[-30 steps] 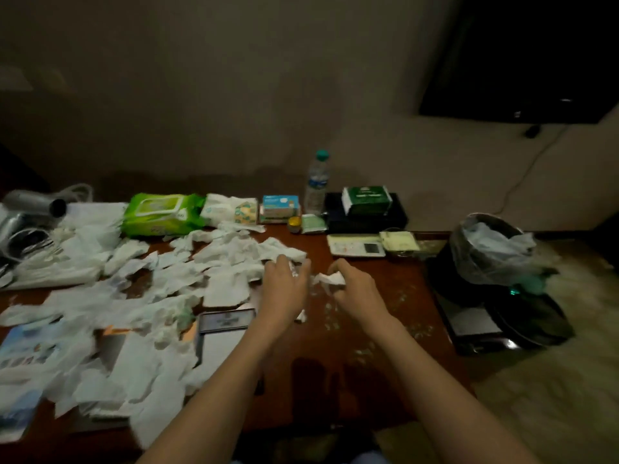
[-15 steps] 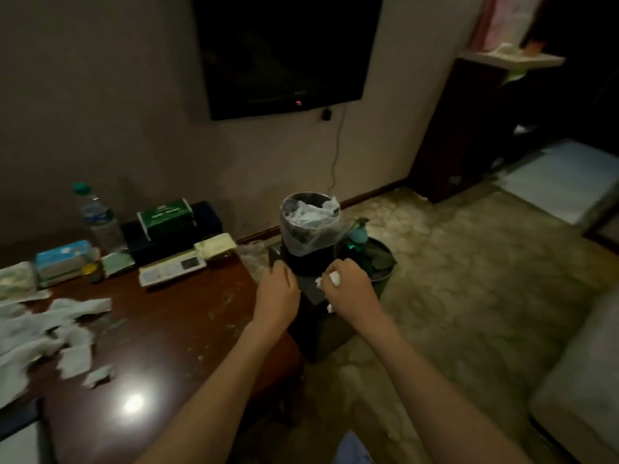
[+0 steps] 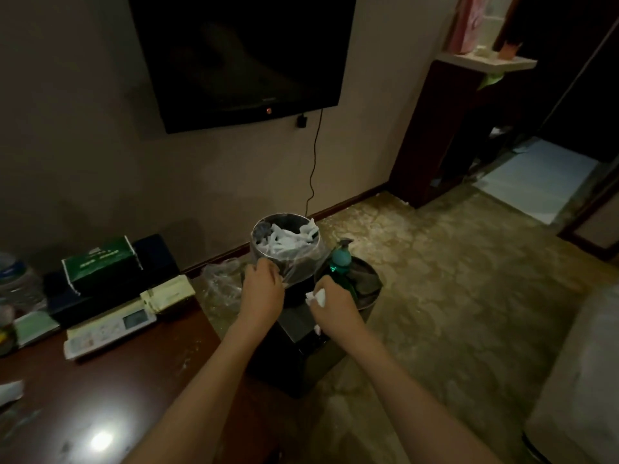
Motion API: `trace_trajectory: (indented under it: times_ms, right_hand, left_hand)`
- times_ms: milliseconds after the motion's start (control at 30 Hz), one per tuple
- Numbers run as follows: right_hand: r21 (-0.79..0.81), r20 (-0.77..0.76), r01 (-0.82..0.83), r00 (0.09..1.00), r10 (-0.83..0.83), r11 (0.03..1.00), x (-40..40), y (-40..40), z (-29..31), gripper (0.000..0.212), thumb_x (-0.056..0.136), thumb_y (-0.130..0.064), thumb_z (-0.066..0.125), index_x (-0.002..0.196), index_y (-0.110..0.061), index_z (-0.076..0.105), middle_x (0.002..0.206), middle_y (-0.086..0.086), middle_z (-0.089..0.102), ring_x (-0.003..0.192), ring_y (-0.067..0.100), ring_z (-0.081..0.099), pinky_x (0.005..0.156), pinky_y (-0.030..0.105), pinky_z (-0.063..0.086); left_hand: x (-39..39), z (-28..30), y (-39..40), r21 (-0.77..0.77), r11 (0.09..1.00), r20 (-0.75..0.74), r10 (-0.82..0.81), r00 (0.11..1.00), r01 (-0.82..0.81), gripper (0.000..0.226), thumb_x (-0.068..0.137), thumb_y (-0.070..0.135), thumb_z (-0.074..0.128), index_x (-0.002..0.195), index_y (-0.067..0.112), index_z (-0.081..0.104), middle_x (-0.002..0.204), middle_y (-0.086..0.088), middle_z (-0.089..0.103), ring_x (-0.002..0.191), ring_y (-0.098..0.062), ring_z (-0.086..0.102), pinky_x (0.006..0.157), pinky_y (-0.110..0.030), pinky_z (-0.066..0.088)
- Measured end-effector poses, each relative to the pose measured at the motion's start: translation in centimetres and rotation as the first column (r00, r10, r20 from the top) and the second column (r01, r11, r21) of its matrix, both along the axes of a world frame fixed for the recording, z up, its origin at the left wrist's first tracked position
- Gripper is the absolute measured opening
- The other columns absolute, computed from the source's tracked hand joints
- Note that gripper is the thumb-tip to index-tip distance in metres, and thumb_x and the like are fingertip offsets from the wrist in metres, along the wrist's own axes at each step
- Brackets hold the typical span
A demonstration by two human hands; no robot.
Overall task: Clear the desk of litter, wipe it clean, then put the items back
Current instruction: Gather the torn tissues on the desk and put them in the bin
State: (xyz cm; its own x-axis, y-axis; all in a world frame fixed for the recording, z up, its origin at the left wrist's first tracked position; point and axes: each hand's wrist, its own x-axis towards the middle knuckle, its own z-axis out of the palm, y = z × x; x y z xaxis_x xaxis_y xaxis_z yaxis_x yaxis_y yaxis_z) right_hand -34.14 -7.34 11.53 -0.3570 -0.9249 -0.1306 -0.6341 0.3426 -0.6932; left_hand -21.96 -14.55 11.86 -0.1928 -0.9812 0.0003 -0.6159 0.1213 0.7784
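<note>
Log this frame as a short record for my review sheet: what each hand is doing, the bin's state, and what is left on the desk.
left hand: fingers curled at the near rim of the waste bin; whether the grip is on the liner cannot be told
right hand: pinches crumpled tissue, short of the bin
waste bin: clear liner, holds white tissue
beside bin: green pump bottle
desk: green box, calculator, tissue scrap at left edge
step: tissue not yet dropped
</note>
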Motion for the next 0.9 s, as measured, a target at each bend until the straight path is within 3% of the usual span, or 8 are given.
trace_trajectory:
  times_ms: [100, 267, 333, 500, 633, 767, 900]
  right_hand:
    - [-0.004, -0.027, -0.016, 0.999, 0.016, 1.000, -0.8, -3.2, -0.1, 0.013, 0.094, -0.021, 0.054, 0.090, -0.016, 0.042, 0.086, 0.003, 0.053, 0.081, 0.022, 0.055, 0.066, 0.029, 0.043]
    - [0.099, 0.020, 0.002, 1.000, -0.004, 0.995, -1.6, -7.8, -1.3, 0.017, 0.093, -0.024, 0.057, 0.094, -0.015, 0.043, 0.086, 0.006, 0.056, 0.077, 0.024, 0.059, 0.064, 0.037, 0.054]
    - [0.142, 0.029, -0.018, 0.999, 0.014, 0.990, -2.1, -9.4, -2.2, 0.019, 0.093, -0.025, 0.058, 0.093, -0.015, 0.042, 0.086, 0.006, 0.055, 0.075, 0.023, 0.058, 0.060, 0.034, 0.051]
    - [0.171, 0.027, -0.074, 0.997, 0.071, 0.982, -4.9, -13.6, -4.5, 0.017, 0.093, -0.022, 0.058, 0.090, -0.015, 0.042, 0.089, 0.005, 0.053, 0.083, 0.022, 0.055, 0.065, 0.028, 0.042]
    - [0.100, 0.091, -0.111, 0.991, 0.102, 0.989, -7.8, -18.9, -6.0, 0.011, 0.093, -0.022, 0.059, 0.091, -0.016, 0.050, 0.090, 0.008, 0.059, 0.082, 0.023, 0.058, 0.065, 0.029, 0.044]
    - [0.081, 0.147, -0.041, 0.989, 0.028, 0.996, -11.6, -23.4, -8.4, 0.012, 0.092, -0.019, 0.059, 0.102, -0.015, 0.052, 0.109, 0.010, 0.055, 0.087, 0.017, 0.052, 0.065, 0.024, 0.035]
    - [0.148, 0.140, -0.042, 0.990, 0.020, 0.988, -15.5, -26.7, -11.2, 0.030, 0.092, -0.016, 0.059, 0.118, -0.006, 0.049, 0.125, 0.014, 0.046, 0.106, 0.027, 0.051, 0.076, 0.026, 0.038]
  left_hand:
    - [-0.4, -0.3, -3.1, 0.049, 0.999, -0.003, 0.007, 1.000, -0.007, 0.019, 0.099, 0.013, 0.037, 0.110, 0.007, 0.050, 0.120, -0.013, 0.047, 0.091, -0.018, 0.043, 0.074, -0.027, 0.033]
    - [-1.3, -0.7, -7.1, 0.065, 0.997, 0.005, 0.033, 0.999, -0.034, 0.023, 0.101, 0.012, 0.032, 0.115, 0.004, 0.049, 0.125, -0.015, 0.046, 0.088, -0.015, 0.042, 0.071, -0.025, 0.030]
    - [-1.8, -1.2, -8.8, 0.090, 0.995, 0.029, 0.039, 0.999, -0.042, 0.025, 0.101, 0.011, 0.032, 0.120, 0.003, 0.047, 0.127, -0.017, 0.046, 0.088, -0.015, 0.040, 0.069, -0.025, 0.029]
    - [-3.3, -2.8, -13.5, 0.164, 0.984, 0.086, 0.063, 0.994, -0.076, 0.028, 0.100, 0.013, 0.035, 0.126, 0.007, 0.044, 0.127, -0.017, 0.045, 0.090, -0.021, 0.049, 0.073, -0.031, 0.040]
    - [-5.9, -4.3, -17.7, 0.191, 0.973, 0.149, 0.102, 0.984, -0.130, 0.029, 0.101, 0.017, 0.036, 0.127, 0.005, 0.042, 0.133, -0.020, 0.038, 0.105, -0.033, 0.053, 0.078, -0.033, 0.039]
    - [-10.2, -7.2, -22.0, 0.222, 0.965, 0.173, 0.099, 0.980, -0.137, 0.027, 0.099, 0.013, 0.039, 0.125, 0.005, 0.040, 0.135, -0.021, 0.033, 0.107, -0.034, 0.051, 0.091, -0.041, 0.045]
    - [-14.9, -10.3, -25.3, 0.272, 0.946, 0.195, 0.124, 0.973, -0.175, 0.030, 0.096, 0.011, 0.047, 0.124, 0.003, 0.040, 0.133, -0.022, 0.031, 0.103, -0.036, 0.051, 0.084, -0.038, 0.045]
